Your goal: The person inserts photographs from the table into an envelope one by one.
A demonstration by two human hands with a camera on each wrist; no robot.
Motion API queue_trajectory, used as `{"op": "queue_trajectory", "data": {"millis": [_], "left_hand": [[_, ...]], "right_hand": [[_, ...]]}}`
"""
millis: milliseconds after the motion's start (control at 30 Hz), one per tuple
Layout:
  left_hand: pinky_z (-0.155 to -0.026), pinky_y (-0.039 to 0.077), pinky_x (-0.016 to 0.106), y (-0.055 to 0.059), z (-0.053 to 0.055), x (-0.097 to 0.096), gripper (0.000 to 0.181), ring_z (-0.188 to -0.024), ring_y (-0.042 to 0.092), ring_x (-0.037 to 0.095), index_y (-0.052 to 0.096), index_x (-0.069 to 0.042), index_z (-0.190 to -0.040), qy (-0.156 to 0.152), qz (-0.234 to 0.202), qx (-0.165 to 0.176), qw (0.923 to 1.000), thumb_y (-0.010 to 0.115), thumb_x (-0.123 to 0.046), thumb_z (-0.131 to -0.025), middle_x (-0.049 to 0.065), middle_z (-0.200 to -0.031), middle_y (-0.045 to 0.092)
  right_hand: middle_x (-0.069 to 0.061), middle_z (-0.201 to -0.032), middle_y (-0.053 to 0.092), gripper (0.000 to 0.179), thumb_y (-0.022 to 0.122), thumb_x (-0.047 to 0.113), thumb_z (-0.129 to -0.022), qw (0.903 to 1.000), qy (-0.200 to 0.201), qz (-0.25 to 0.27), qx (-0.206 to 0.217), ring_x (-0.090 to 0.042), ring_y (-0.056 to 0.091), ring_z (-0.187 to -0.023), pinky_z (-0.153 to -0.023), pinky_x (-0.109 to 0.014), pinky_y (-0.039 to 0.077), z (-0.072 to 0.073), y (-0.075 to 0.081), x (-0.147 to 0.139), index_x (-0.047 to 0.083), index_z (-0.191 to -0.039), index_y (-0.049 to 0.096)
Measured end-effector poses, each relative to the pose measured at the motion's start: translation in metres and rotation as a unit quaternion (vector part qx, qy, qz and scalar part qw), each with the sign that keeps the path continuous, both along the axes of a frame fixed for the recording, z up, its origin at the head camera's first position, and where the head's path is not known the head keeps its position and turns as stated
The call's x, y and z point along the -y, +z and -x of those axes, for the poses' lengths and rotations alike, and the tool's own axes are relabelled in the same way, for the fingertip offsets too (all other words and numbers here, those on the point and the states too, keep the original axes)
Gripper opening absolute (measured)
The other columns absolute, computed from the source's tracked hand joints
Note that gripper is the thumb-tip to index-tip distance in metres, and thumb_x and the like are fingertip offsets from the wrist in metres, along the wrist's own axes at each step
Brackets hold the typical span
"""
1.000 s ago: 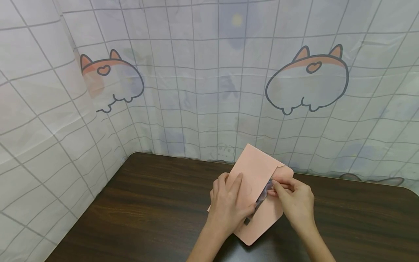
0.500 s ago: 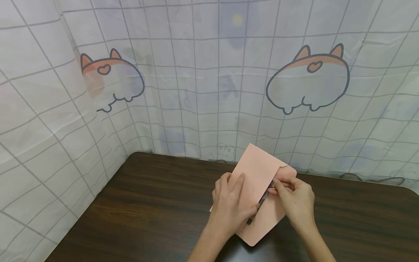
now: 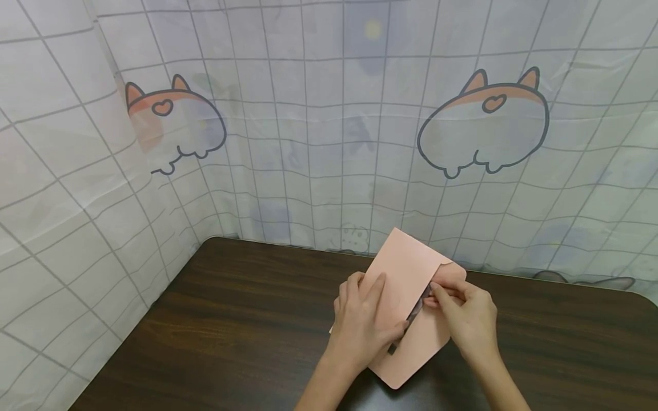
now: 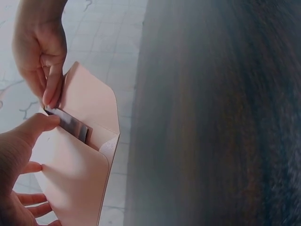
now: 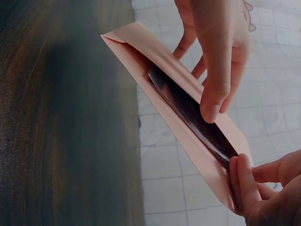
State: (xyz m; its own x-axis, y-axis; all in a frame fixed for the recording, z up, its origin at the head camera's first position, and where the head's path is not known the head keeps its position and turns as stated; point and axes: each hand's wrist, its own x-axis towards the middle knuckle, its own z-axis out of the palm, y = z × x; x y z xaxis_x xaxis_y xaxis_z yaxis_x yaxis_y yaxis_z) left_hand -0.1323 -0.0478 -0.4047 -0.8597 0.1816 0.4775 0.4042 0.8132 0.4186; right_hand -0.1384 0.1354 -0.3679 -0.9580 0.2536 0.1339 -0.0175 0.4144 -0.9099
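Note:
A pink paper envelope (image 3: 403,265) is held up at a slant over the table, its flap (image 3: 422,349) folded back and its mouth open. From inside the mouth shows the edge of a dark glossy card (image 5: 181,106), with further thin edges along it in the right wrist view. My left hand (image 3: 356,325) grips the envelope's body, the thumb at the mouth and over the card, the fingers spread along the side. My right hand (image 3: 470,322) pinches the upper corner of the card between thumb and fingers. Most of the card (image 4: 71,125) is hidden inside the envelope.
A dark wood-grain table (image 3: 205,331) with rounded corners lies under both hands. Behind it and at the left hangs a white grid-patterned cloth (image 3: 319,137) with corgi drawings, reaching down to the table's back edge.
The envelope and left hand have shifted slightly right. Less of the card shows in the mouth than a second ago. The right hand's pinch stays at the card's corner.

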Motion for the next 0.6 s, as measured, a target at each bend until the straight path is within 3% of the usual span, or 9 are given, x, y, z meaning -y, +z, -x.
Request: {"op": "queue_trajectory", "data": {"millis": [200,433,600], "left_hand": [[-0.094,0.047,0.048,0.0,0.0,0.001,0.079,-0.125,0.049,0.031,0.063,-0.011,-0.146,0.003,0.014,0.044,0.9989,0.09,-0.045,-0.079,0.015,-0.137,0.052],[-0.085,0.047,0.042,-0.002,-0.001,0.003,0.078,-0.119,0.051,0.031,0.063,-0.011,-0.144,0.001,0.044,0.075,0.9962,0.089,-0.048,-0.08,0.016,-0.133,0.053],[-0.079,0.046,0.039,-0.004,-0.001,0.004,0.078,-0.116,0.052,0.03,0.064,-0.009,-0.144,-0.007,0.052,0.092,0.9944,0.089,-0.047,-0.081,0.017,-0.133,0.054]], "right_hand": [[-0.01,-0.082,0.08,0.022,0.072,0.01,-0.099,0.9992,0.002,-0.038,0.013,0.013,0.064,-0.064,-0.063,-0.01,0.049,-0.001,-0.005,-0.001,-0.006,-0.114,0.078],[-0.015,-0.091,0.079,0.028,0.068,0.002,-0.1,0.9963,0.046,0.04,0.061,0.001,0.07,-0.066,-0.065,-0.017,0.057,0.002,-0.015,0.0,-0.015,-0.122,0.069],[-0.014,-0.097,0.076,0.033,0.062,-0.002,-0.101,0.9897,0.055,0.095,0.092,-0.003,0.07,-0.071,-0.067,-0.021,0.06,0.002,-0.022,-0.001,-0.018,-0.13,0.063]]}}
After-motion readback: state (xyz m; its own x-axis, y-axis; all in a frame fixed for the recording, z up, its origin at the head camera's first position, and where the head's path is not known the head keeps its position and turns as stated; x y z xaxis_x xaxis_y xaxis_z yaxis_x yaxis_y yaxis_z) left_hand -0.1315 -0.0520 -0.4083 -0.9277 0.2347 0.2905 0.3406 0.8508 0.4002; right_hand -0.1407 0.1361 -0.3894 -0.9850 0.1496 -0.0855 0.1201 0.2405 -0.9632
